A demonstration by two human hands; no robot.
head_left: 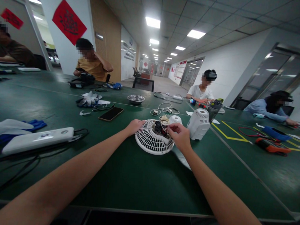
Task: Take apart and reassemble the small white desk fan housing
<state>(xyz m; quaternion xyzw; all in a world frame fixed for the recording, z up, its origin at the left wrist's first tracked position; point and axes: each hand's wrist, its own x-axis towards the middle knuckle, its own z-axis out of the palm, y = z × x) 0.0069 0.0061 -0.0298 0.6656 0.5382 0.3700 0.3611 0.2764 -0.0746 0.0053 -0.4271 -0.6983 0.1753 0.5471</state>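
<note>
A white round fan grille point(152, 144) lies on the green table, with a dark motor point(159, 128) and wires at its centre. My left hand point(135, 126) is closed on the grille's far left rim. At the motor's right side, my right hand point(180, 135) is closed in a pinch; what its fingertips hold is too small to make out. A cream-coloured part point(164, 120) sits on top of the motor. Just behind the grille stands a white domed piece point(175, 119), partly hidden. A white vented fan housing point(198, 124) stands upright to the right of my right hand.
A phone point(111, 114), a metal bowl point(136, 99) and a white cable point(162, 108) lie beyond my hands. At left are a white power bank-like device point(39, 141) and gloves point(12, 129). An orange multimeter point(271, 146) lies at right. Several people sit around the table.
</note>
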